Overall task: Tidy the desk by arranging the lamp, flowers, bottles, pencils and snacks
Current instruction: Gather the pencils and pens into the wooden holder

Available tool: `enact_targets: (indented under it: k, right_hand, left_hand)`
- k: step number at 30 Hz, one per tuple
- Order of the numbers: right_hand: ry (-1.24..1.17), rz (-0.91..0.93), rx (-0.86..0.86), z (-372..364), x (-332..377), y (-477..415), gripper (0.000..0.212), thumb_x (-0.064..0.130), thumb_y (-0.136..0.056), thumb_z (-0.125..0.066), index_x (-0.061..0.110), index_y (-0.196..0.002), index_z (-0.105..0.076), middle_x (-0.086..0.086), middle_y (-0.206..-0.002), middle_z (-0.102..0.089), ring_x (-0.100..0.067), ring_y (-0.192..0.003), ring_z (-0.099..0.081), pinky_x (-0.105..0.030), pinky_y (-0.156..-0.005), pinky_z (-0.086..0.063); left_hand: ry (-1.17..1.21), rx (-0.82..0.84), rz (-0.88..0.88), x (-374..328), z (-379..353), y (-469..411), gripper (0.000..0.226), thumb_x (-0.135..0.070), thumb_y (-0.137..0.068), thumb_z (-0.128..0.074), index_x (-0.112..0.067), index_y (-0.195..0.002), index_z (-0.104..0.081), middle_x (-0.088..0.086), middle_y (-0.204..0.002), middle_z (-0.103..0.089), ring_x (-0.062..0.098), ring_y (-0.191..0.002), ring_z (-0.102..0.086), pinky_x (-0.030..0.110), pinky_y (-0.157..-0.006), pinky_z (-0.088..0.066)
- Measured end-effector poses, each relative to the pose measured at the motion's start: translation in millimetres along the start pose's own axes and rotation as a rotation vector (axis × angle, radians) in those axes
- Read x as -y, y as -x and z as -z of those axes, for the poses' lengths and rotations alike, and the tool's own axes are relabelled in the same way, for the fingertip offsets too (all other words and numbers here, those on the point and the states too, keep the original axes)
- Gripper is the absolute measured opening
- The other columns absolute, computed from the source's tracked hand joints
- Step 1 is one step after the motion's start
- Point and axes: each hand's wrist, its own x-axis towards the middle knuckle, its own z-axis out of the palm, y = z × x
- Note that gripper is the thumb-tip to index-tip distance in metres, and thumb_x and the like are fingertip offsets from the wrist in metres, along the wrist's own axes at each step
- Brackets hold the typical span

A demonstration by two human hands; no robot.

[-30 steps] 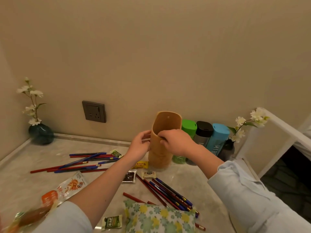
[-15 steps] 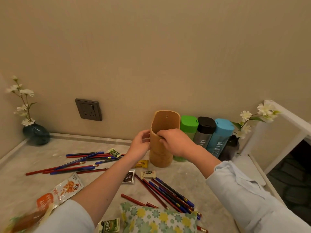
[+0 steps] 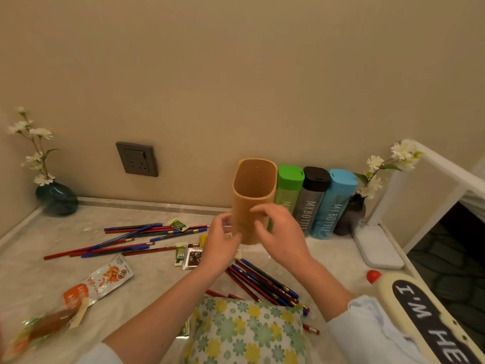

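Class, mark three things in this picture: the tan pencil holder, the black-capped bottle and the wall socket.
tan pencil holder (image 3: 244, 204), head view, on its front wall.
black-capped bottle (image 3: 309, 206), head view, on its grey body.
wall socket (image 3: 137, 159), head view, middle of its faceplate.

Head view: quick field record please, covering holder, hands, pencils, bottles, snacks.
holder: tan pencil holder upright beside green bottle, nothing seen inside
hands: left hand and right hand at its lower half; grip blurred
pencils: loose; left group, front group
bottles: green, black-capped bottle, blue bottle in a row at wall
snacks: packets scattered on desk
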Motion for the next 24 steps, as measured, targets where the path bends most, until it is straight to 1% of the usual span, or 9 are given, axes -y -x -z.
enact_targets:
  k: [4,7,10,12,14,17,20,22,24]
  right_hand:
    - [-0.014,-0.25,0.075,-13,-19,54,0.028,0.024,-0.085,-0.061,0.033,-0.111,-0.063,0.019,-0.105,-0.06,0.001,-0.099,-0.05,-0.02,-0.085,-0.045]
    - [0.011,-0.378,0.126,-17,-27,76,0.032,0.022,-0.082,-0.061,0.032,-0.112,-0.065,0.017,-0.107,-0.062,-0.005,-0.105,-0.052,-0.023,-0.087,-0.045]
    - [0.073,-0.455,0.174,-20,-29,91,0.04,0.021,-0.08,-0.058,0.029,-0.118,-0.064,0.01,-0.115,-0.063,-0.012,-0.111,-0.051,-0.029,-0.093,-0.045]
    - [0.124,-0.495,0.202,-23,-30,102,0.044,0.024,-0.081,-0.058,0.028,-0.124,-0.061,0.006,-0.12,-0.061,-0.016,-0.113,-0.05,-0.031,-0.094,-0.044]
    - [0.165,-0.547,0.209,-24,-31,109,0.049,0.029,-0.081,-0.057,0.027,-0.129,-0.057,0.004,-0.123,-0.058,-0.018,-0.114,-0.048,-0.032,-0.095,-0.043]
    - [0.254,-0.566,0.253,-25,-32,111,0.046,0.036,-0.083,-0.055,0.028,-0.128,-0.058,0.002,-0.123,-0.055,-0.021,-0.114,-0.047,-0.036,-0.094,-0.043]
    - [0.28,-0.574,0.277,-26,-31,110,0.036,0.037,-0.086,-0.053,0.03,-0.119,-0.064,0.001,-0.119,-0.055,-0.021,-0.113,-0.047,-0.037,-0.091,-0.042]
    - [0.28,-0.578,0.281,-27,-31,110,0.033,0.037,-0.087,-0.054,0.031,-0.117,-0.064,0.001,-0.118,-0.054,-0.021,-0.114,-0.046,-0.037,-0.091,-0.041]
    - [0.268,-0.582,0.275,-27,-32,110,0.031,0.037,-0.087,-0.055,0.031,-0.116,-0.064,0.002,-0.119,-0.054,-0.021,-0.115,-0.046,-0.036,-0.092,-0.04]
  left_hand:
    - [-0.254,0.197,-0.09,26,-15,34,0.052,-0.015,-0.084,-0.065,-0.037,-0.124,-0.042,-0.019,-0.112,-0.052,0.002,-0.11,-0.05,0.024,-0.09,-0.046]
    - [-0.44,0.327,-0.17,33,-20,46,0.06,-0.021,-0.084,-0.065,-0.039,-0.135,-0.038,-0.016,-0.119,-0.054,0.004,-0.116,-0.047,0.024,-0.096,-0.042]
    - [-0.641,0.433,-0.298,40,-23,52,0.063,-0.021,-0.087,-0.06,-0.034,-0.143,-0.033,-0.006,-0.137,-0.049,0.012,-0.13,-0.039,0.026,-0.106,-0.034]
    - [-0.721,0.471,-0.313,43,-24,55,0.061,-0.02,-0.091,-0.055,-0.03,-0.146,-0.029,0.001,-0.151,-0.035,0.018,-0.142,-0.025,0.03,-0.113,-0.026]
    - [-0.798,0.509,-0.323,43,-26,54,0.061,-0.021,-0.093,-0.052,-0.03,-0.148,-0.026,0.004,-0.157,-0.024,0.02,-0.147,-0.012,0.033,-0.117,-0.015]
    - [-0.944,0.565,-0.449,41,-29,52,0.056,-0.021,-0.094,-0.048,-0.024,-0.147,-0.028,0.001,-0.153,-0.031,0.02,-0.146,-0.015,0.034,-0.118,-0.006]
    - [-1.006,0.514,-0.53,41,-29,51,0.051,-0.023,-0.092,-0.05,-0.024,-0.142,-0.039,-0.002,-0.137,-0.043,0.02,-0.131,-0.033,0.033,-0.114,-0.017]
    - [-1.012,0.483,-0.55,42,-28,52,0.047,-0.025,-0.091,-0.05,-0.026,-0.137,-0.045,-0.003,-0.129,-0.045,0.02,-0.121,-0.036,0.029,-0.104,-0.029]
    - [-1.009,0.483,-0.534,42,-28,53,0.041,-0.027,-0.091,-0.05,-0.027,-0.132,-0.048,-0.002,-0.123,-0.045,0.019,-0.117,-0.037,0.028,-0.098,-0.033]
